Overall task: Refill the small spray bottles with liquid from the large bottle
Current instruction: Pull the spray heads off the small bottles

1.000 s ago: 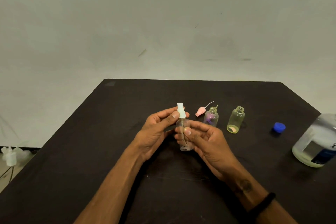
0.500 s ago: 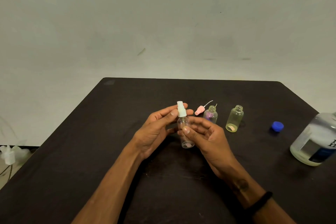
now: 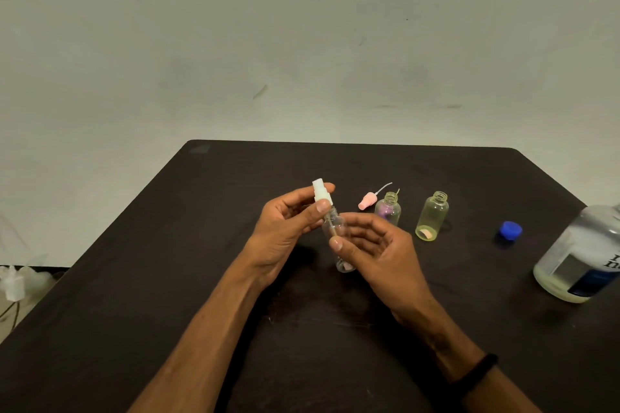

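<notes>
My left hand (image 3: 288,228) pinches the white spray cap (image 3: 321,193) of a small clear spray bottle (image 3: 335,231). The cap sits raised above the neck and its thin tube shows inside the bottle. My right hand (image 3: 375,251) holds the bottle's body between thumb and curled fingers above the dark table (image 3: 201,245). Two uncapped small bottles stand behind: a purplish one (image 3: 388,209) and a yellowish one (image 3: 432,216). A pink spray cap (image 3: 367,203) lies beside them. The large clear bottle (image 3: 583,255) stands at the right edge with its blue cap (image 3: 510,231) off.
The table's far edge meets a plain pale wall. Off the table's left side, a white object (image 3: 15,282) lies on the floor.
The white cap has lifted off the clear bottle's neck, exposing its tube. My right hand has shifted its hold lower on the bottle, fingers looser.
</notes>
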